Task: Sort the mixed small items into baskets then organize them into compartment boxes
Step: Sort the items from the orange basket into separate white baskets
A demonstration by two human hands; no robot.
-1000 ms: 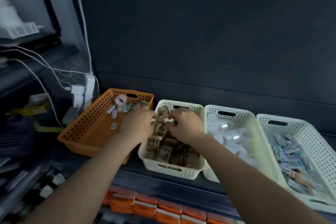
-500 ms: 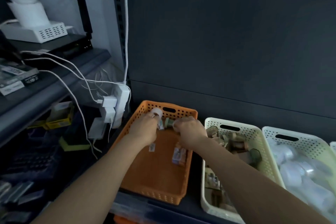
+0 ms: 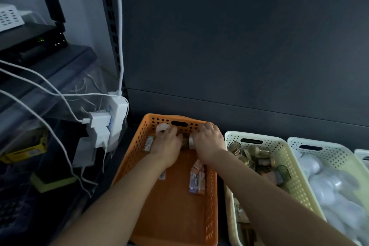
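Both hands work at the far end of the orange basket [image 3: 127,166], which sits on a dark shelf against the back panel. The left hand [image 3: 166,145] has its fingers bent down beside a white roll [image 3: 162,127] at the far wall. The right hand [image 3: 209,142] curls over a pale roll [image 3: 191,141] lying between the two hands. The hands are close side by side. Whether either one actually pinches an item I cannot tell, since the knuckles hide the fingertips.

The step looks like picking out the last mixed pieces. It should go best by lifting one kind at a time, the rolls first, and carrying them over to the second cream basket [image 3: 335,152], which already holds white rolls. The nearer cream basket [image 3: 273,143] holds brownish pieces. A few flat packets [image 3: 196,180] lie loose on the orange floor, partly under the right forearm, and could be swept aside by a careless wrist.

Left of the basket hangs a power strip [image 3: 117,118] with white cables [image 3: 50,90] trailing. The left elbow should stay clear of them.
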